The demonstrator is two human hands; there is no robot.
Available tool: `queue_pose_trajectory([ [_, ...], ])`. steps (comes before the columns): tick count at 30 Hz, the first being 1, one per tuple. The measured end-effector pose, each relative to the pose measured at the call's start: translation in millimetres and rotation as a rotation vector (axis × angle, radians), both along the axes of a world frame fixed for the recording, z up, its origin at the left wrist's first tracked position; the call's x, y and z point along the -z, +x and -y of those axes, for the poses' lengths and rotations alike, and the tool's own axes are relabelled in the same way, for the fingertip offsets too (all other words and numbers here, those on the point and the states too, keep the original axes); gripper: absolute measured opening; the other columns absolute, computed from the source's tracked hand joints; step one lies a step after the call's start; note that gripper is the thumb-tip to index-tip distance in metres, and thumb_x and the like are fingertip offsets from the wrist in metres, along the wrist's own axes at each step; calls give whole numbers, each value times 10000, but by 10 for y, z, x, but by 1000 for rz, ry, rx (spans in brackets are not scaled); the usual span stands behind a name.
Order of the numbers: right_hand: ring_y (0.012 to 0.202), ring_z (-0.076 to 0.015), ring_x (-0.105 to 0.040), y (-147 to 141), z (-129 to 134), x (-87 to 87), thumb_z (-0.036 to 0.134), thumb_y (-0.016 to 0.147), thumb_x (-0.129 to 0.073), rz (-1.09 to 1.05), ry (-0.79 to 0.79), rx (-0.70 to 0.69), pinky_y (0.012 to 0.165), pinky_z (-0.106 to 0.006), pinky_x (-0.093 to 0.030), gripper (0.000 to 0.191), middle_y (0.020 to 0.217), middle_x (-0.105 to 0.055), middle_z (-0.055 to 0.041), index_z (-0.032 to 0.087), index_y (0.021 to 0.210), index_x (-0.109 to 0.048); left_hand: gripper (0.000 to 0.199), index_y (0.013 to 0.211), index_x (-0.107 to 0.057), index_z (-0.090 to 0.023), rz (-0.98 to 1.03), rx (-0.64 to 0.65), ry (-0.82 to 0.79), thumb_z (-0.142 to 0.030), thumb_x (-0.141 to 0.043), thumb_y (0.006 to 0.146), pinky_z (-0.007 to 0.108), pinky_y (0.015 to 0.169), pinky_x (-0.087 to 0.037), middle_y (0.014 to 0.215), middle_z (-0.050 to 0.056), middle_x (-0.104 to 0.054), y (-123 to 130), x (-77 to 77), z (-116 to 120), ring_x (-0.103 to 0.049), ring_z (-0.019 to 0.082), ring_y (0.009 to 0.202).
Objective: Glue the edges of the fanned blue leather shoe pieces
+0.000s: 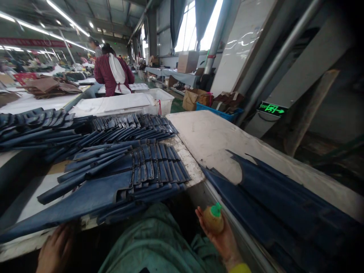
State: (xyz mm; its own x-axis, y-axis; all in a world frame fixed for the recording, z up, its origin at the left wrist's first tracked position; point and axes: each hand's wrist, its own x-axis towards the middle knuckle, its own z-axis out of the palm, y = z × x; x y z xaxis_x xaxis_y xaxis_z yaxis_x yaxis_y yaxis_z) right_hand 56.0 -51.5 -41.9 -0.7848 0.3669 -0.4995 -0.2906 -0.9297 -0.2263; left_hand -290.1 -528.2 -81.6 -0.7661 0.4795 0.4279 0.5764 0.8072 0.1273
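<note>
My right hand (223,240) is curled around a small, rounded squeeze bottle (212,222) with a yellowish-brown body and a green cap. It is held low, beside the right-hand table's edge. At the lower left, my left hand (55,248) rests by the near table edge with its fingers stretched out, holding nothing; their tips are in shadow. Just above it lies a long dark-blue leather-like piece (93,195). Overlapping blue pieces (153,165) with dark, glossy strips fan out across the table in front of me.
A second row of blue pieces (127,127) lies farther back. On the right, larger blue sheets (273,193) cover part of a pale tabletop (210,131). Beyond are a white bin (163,99), a blue crate (216,113) and a person in a red top (104,74), facing away.
</note>
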Motion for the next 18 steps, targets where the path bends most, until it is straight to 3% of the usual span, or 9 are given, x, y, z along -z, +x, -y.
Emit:
queue_pose_trajectory([
  [4,1180,-232,-526,82,142,346,478,660,-726,-6,-16,-42,863,-334,-504,387,1138,-648,-90,200,928,-697,433,1217,-529,-432,132,301,75,-318,-500,800,389,875,-526,1280,-18,-571,734,213,-97,-584,248,1113],
  [8,1177,-262,-527,126,322,587,486,640,-715,-26,-32,-109,908,-414,-467,373,1127,-657,-67,226,908,-705,380,1221,-535,-409,264,377,101,-318,-454,861,343,895,-527,1253,-14,-591,1236,256,-466,-582,226,1118],
  [12,1176,-257,-529,181,404,743,477,651,-698,-61,-40,-164,951,-427,-427,368,1116,-666,-57,220,914,-710,344,1215,-548,-353,302,425,44,-302,-450,889,273,926,-505,1232,-4,-605,1353,85,-745,-586,181,1113],
  [18,1131,-263,-563,206,311,892,464,666,-680,-60,-53,-128,941,-435,-431,356,1092,-677,-63,213,915,-714,342,1217,-559,-330,397,519,-154,-308,-474,887,231,949,-482,1205,5,-621,1466,-385,-1154,-600,158,1087],
])
